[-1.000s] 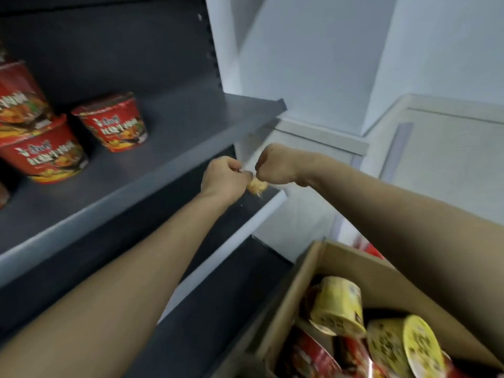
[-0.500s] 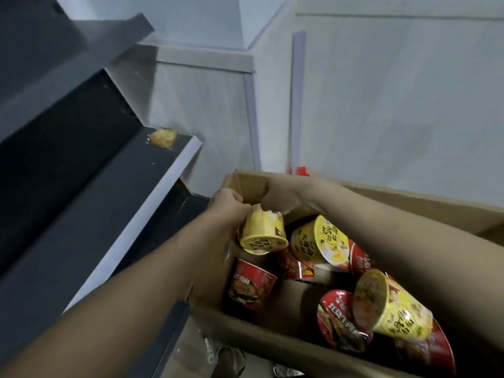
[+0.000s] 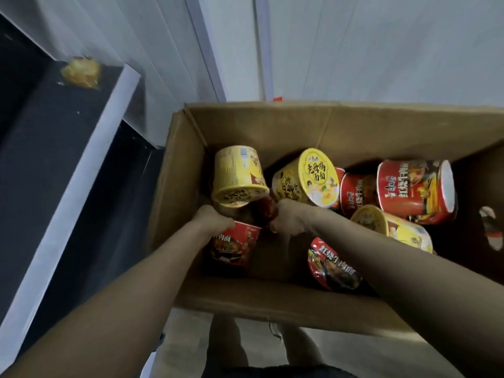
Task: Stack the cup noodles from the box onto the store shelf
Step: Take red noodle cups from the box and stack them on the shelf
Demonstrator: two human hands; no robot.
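Cardboard box [image 3: 272, 304] stands open below you, just beside the dark grey store shelf [image 3: 54, 173] on your left, and every cup noodle in view lies inside it. Your left hand [image 3: 215, 221] and right hand [image 3: 290, 221] are down in its left half, a little apart. Each is curled against one side of the same red cup noodle [image 3: 234, 246], left fingers over its rim and right fist at the opposite edge of its lid. A yellow cup noodle [image 3: 237, 173] leans tilted, its lid end touching the top of the cup you hold. Just right of it a second yellow cup [image 3: 308, 181] lies on its side, lid towards you. Further right a red cup on its side [image 3: 414, 192] rests by the box wall. A third yellow cup [image 3: 392, 227] and a red-lidded cup [image 3: 332, 266] lie against your right forearm. On the shelf's far corner sits a crumpled yellowish scrap [image 3: 81, 73], well apart from the box.
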